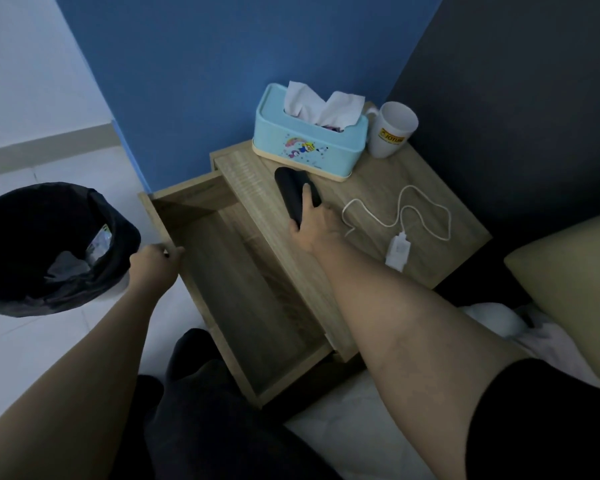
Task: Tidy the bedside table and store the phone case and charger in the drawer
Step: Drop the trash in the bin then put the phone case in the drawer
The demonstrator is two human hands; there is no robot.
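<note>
The wooden bedside table (430,216) has its drawer (243,292) pulled out wide, and nothing lies inside it. My left hand (155,266) grips the drawer's front edge. A black phone case (293,192) lies on the tabletop near the drawer side, and my right hand (314,225) is closed around its near end. To the right of that hand, a white charger (399,252) with its looped cable (409,209) rests on the table, apart from the hand.
A light blue tissue box (309,140) and a white mug (392,129) stand at the back of the table against the blue wall. A black-lined bin (49,247) stands on the floor left of the drawer. The bed with a pillow (568,271) lies to the right.
</note>
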